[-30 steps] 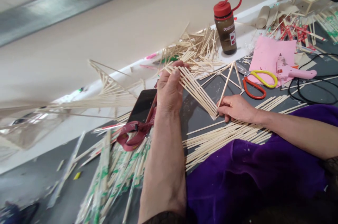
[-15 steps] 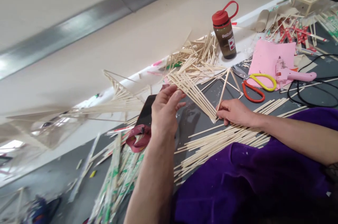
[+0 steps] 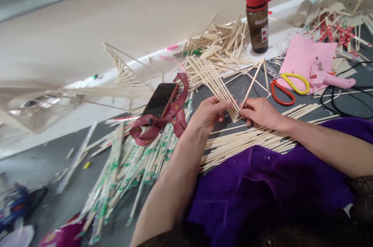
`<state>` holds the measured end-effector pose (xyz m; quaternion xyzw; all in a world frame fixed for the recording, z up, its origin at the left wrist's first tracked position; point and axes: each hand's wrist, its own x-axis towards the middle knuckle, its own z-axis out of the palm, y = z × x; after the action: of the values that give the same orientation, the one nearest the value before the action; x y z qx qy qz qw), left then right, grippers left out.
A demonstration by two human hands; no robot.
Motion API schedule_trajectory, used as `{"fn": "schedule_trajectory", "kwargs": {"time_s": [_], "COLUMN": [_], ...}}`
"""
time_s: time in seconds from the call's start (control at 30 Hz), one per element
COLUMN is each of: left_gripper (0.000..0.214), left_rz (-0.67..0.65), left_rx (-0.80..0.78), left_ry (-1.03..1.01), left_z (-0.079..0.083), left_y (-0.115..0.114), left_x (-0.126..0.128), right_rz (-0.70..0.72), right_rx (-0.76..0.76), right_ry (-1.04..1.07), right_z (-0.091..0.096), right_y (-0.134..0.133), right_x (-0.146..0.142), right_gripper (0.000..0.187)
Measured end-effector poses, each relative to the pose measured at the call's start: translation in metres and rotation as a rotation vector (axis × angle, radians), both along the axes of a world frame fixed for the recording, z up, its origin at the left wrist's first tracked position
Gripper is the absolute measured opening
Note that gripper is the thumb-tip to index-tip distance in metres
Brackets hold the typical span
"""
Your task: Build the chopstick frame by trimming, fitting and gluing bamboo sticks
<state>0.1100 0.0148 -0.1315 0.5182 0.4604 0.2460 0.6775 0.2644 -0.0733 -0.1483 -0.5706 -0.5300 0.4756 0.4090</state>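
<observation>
A frame of thin pale wooden sticks (image 3: 213, 80) stands in front of me, with a fan of sticks on its left and a triangle of sticks on its right. My left hand (image 3: 206, 115) is closed on the lower part of the fan, thumb across the sticks. At the bottom corner, where fan and triangle meet, my right hand (image 3: 260, 112) pinches the frame. Its fingertips are partly hidden. Loose sticks (image 3: 241, 144) lie just below both hands, close to the purple cloth (image 3: 256, 177).
Behind the frame are a stick pile (image 3: 221, 41) and a red-lidded bottle (image 3: 257, 21). Scissors (image 3: 282, 91), a pink glue gun (image 3: 326, 78) and its black cable lie to the right. A phone (image 3: 160, 99), a red strap (image 3: 145, 130) and wrapped sticks (image 3: 131, 177) lie left.
My left hand has come down from the fan's upper end to its lower part, near my right hand. The right hand keeps its pinch. The view has shifted, uncovering the phone and strap.
</observation>
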Motion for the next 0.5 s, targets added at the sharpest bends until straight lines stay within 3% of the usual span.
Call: {"fn": "schedule_trajectory", "kwargs": {"time_s": [0.2, 0.5], "left_gripper": [0.029, 0.032], "left_rz": [-0.070, -0.071], "left_rx": [-0.027, -0.043], "left_ry": [-0.032, -0.037], "left_z": [-0.006, -0.003], "left_y": [0.007, 0.002], "left_x": [0.007, 0.014], "right_rz": [-0.001, -0.029], "right_rx": [-0.001, -0.002], "right_ry": [-0.006, 0.000], "right_z": [-0.001, -0.003], "right_y": [0.000, 0.001], "right_x": [0.001, 0.002], "right_gripper": [0.010, 0.009]}}
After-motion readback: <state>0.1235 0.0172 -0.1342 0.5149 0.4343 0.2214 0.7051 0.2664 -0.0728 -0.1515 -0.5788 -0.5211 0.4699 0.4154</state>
